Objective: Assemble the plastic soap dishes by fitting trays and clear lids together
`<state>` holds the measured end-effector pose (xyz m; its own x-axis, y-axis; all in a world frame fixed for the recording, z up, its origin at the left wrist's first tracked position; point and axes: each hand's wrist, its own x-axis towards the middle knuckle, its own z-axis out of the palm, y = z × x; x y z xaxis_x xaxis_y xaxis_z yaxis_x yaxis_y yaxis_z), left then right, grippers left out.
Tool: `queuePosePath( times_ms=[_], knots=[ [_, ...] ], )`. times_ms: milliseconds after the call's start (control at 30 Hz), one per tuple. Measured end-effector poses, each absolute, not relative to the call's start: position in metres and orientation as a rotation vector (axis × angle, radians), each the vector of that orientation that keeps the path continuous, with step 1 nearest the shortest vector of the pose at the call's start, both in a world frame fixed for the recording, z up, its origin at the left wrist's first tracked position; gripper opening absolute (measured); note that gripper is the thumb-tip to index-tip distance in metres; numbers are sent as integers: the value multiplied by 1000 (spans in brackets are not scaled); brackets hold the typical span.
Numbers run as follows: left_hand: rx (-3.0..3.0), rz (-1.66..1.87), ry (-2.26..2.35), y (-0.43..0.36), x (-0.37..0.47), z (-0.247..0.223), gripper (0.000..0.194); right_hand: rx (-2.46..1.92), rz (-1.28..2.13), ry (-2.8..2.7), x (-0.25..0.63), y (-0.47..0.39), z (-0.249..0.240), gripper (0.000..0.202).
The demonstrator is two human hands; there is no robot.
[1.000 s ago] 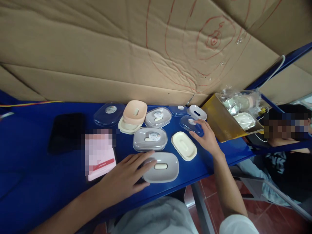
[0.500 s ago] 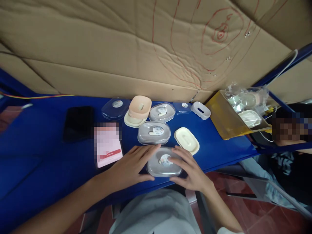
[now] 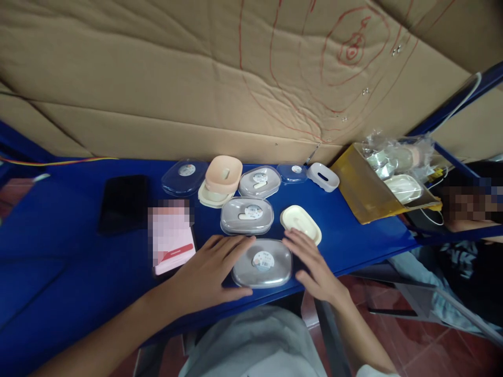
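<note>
Right hand (image 3: 314,264) now beside lidded dish (image 3: 262,263)

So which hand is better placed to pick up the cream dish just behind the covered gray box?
Probably the right hand. Its fingertips lie beside the cream dish, at the right edge of the gray box. The left hand rests at the box's left side, farther from the dish.

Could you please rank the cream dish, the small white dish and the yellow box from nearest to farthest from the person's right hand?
1. Cream dish, just beyond the right hand.
2. Small white dish, farther back by the cardboard.
3. Yellow box, off to the right.
</note>
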<state>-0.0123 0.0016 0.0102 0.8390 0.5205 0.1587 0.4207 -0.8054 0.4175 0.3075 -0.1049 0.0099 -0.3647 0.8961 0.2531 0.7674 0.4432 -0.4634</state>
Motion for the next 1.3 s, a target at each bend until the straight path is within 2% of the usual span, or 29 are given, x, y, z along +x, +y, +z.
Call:
queuePosePath(
  times_ms=[167, 267, 433, 533, 733, 833, 1133, 1300],
  knots=[
    [2742, 404, 692, 1, -12, 7, 90, -1797, 76, -2048, 352, -109, -2, 50],
    [2918, 500, 649, -3, -8, 4, 83, -1847, 90, -2055, 375, -117, -2, 42],
    [3217, 521, 707, -18, 6, 14, 64, -1782, 117, -2101, 410, -115, 9, 41],
    [3264, 499, 770, -23, 19, 23, 65, -1721, 46, -1983, 434, -81, 15, 41],
    [3260, 568, 856, -24, 40, 22, 60, -1865, -99, -1908, 465, 30, 17, 47],
    [3225, 603, 919, -26, 45, 20, 55, -1964, -161, -1870, 469, 48, 16, 39],
    [3135, 544, 1066, -31, 61, 28, 52, -1879, -304, -1937, 400, -91, 29, 32],
    [3191, 553, 1105, -34, 67, 30, 52, -1761, -310, -2117, 360, -110, 21, 32]
  ],
)
